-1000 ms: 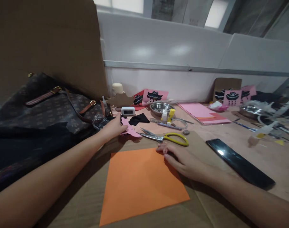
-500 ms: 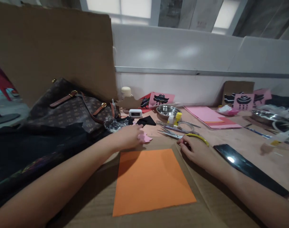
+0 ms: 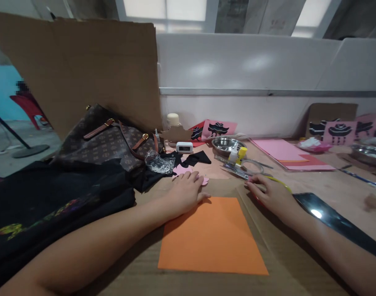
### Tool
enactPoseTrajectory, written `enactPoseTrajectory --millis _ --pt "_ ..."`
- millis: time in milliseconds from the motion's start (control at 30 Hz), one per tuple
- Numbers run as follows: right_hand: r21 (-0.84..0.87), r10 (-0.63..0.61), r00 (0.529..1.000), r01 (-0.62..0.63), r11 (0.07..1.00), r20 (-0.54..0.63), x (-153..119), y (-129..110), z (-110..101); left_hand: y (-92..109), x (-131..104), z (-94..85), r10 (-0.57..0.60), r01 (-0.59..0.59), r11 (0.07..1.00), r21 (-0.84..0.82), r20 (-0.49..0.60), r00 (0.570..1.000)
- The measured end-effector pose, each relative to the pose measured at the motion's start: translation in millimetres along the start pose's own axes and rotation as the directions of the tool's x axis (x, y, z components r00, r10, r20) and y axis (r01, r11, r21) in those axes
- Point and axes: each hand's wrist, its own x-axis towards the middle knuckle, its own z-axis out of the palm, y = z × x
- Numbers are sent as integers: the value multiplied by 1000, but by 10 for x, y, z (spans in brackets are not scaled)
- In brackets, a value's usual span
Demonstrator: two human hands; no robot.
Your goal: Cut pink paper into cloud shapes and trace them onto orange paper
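An orange sheet of paper (image 3: 214, 238) lies on the brown cardboard (image 3: 151, 283) in front of me. My left hand (image 3: 188, 191) is spread palm down at the sheet's upper left corner, its fingertips by pink paper cutouts (image 3: 182, 169). To the right of the sheet, my right hand (image 3: 268, 191) is beside the scissors (image 3: 237, 171), near their yellow handle; its thumb and fingers are bent, and whether they grip the handle is unclear.
A phone (image 3: 336, 218) lies right of my right hand. A glue stick (image 3: 241, 155), glue bottle and metal bowl (image 3: 224, 145) stand behind the scissors. Pink and red sheets (image 3: 286, 154) lie back right. A handbag (image 3: 107, 144) and black cloth (image 3: 52, 205) fill the left.
My left hand has come back toward me from the cutouts onto the orange sheet's corner. The orange sheet now sits straighter. The whole view has shifted slightly to the left.
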Motion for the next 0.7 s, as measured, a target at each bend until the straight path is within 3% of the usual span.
enactPoseTrajectory --millis 133,233,400,500,600,667,700 --pt "52 29 1000 -28 998 -4 -13 0 -6 190 -249 -206 145 -145 989 -33 4 989" --pt "119 59 998 -61 991 26 -56 -51 -49 299 -572 -322 301 -293 952 -85 118 946" --pt "269 15 978 -72 960 209 -190 -406 -174 219 -931 -135 320 -299 943 -145 162 933" --pt "284 42 920 -163 945 389 -248 -706 -150 204 -930 41 386 -361 920 -155 189 903" --pt "409 -77 802 -217 886 593 -243 -944 -3 280 -873 141 451 -445 892 -72 166 877" --pt "442 -153 748 -202 874 646 -215 -1051 116 333 -863 183 467 -470 883 6 88 880" --pt "436 -169 746 -176 882 644 -198 -1092 167 348 -870 203 474 -474 879 43 18 880"
